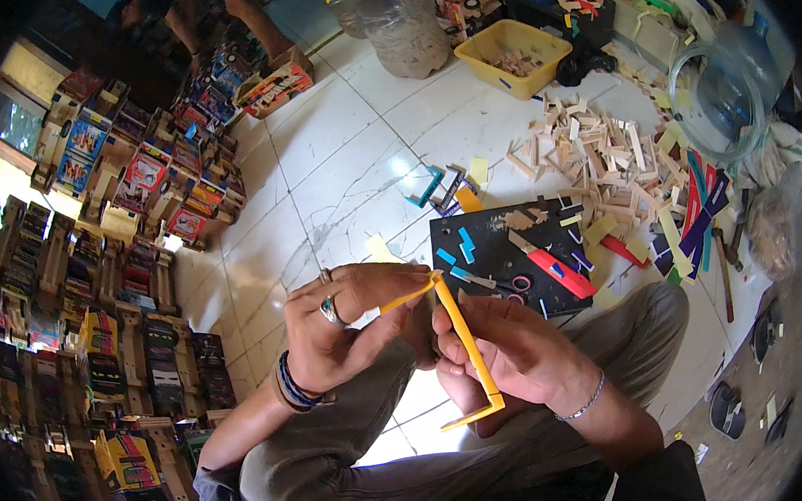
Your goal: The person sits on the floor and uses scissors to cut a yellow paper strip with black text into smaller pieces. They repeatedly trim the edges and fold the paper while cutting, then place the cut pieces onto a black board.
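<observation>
A thin yellow strip-covered piece (467, 340), bent at both ends, is held between my two hands above my crossed legs. At its upper bend, my left hand (333, 316) pinches the short arm between thumb and fingers; rings and a dark bracelet are on this hand and wrist. My right hand (526, 352) grips the long middle part, thumb on top. The lower short arm sticks out free below it. Just beyond my hands lies a black board (448, 231) bearing a red-handled cutter (557, 266), scissors (510, 285) and small blue strips (466, 247).
Beyond the board lies a heap of small wooden pieces (609, 164), with a yellow basin (470, 61) behind it. Coloured strips (700, 215) and a hammer (725, 279) lie right. Rows of toy trucks (145, 176) fill the left. Another person's legs (249, 23) show at far left.
</observation>
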`<state>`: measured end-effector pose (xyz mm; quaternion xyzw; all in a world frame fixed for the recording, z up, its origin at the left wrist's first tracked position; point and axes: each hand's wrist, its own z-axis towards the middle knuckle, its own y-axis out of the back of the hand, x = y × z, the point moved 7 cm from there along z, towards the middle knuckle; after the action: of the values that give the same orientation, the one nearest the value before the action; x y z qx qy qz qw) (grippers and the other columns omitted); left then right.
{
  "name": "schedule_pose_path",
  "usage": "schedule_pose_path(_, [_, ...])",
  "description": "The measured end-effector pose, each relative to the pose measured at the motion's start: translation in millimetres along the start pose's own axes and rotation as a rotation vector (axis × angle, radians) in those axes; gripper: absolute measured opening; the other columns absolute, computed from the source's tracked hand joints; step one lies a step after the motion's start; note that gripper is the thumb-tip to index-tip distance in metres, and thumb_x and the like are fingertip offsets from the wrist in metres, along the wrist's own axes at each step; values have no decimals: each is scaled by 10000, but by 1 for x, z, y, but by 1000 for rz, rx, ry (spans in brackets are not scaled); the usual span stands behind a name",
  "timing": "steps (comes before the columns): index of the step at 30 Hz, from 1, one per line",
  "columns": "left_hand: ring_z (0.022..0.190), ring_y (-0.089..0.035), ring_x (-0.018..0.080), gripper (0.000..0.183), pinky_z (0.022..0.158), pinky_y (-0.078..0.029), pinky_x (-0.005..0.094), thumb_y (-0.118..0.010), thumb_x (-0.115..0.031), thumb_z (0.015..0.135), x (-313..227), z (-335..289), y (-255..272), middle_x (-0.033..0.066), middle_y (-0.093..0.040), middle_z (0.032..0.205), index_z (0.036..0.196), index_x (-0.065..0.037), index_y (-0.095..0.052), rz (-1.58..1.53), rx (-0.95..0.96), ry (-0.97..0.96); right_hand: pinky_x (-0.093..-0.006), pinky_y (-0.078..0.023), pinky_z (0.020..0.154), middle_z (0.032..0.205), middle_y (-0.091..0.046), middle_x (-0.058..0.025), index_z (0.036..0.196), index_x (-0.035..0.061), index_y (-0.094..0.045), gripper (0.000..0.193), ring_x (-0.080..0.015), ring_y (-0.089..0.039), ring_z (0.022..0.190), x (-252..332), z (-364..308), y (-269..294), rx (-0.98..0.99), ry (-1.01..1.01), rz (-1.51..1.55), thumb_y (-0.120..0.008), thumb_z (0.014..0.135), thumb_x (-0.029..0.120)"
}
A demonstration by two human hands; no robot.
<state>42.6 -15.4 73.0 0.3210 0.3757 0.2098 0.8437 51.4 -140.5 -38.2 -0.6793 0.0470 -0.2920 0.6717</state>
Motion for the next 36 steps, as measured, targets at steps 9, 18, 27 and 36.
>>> schedule_pose_path(9, [1045,-741,263,294,888,-603,352,-799,-90,824,-12,-3,3,119,-757,1143,1114,-60,-760,158,42,-153,-271,-438,783,842,-593,0,1159,32,-652,268,-91,-547,791,-3,-5,-4,136,-29,141,-610,1041,268])
schedule_pose_path(18, [1014,-740,287,363,876,-606,346,-806,-274,858,-20,2,4,145,-754,1115,1139,-49,-758,138,54,-174,-278,-442,791,841,-600,12,1133,48,-652,258,-77,-552,786,3,-15,9,-76,3,20,-618,1036,284])
schedule_pose_path(27, [908,-709,120,160,782,-562,260,-700,-112,988,30,-9,-14,117,-771,1047,1084,-8,-774,-569,-22,345,-325,-411,795,920,-604,62,1112,145,-621,334,-37,-519,722,13,-12,3,-10,-6,-177,-407,1118,402])
schedule_pose_path(36, [958,-665,62,200,841,-535,234,-729,-100,970,46,-18,-29,44,-757,1033,1133,15,-732,-859,-30,622,-340,-427,865,850,-585,63,1072,139,-615,303,-45,-544,737,12,-12,15,-86,-50,-183,-466,1101,402])
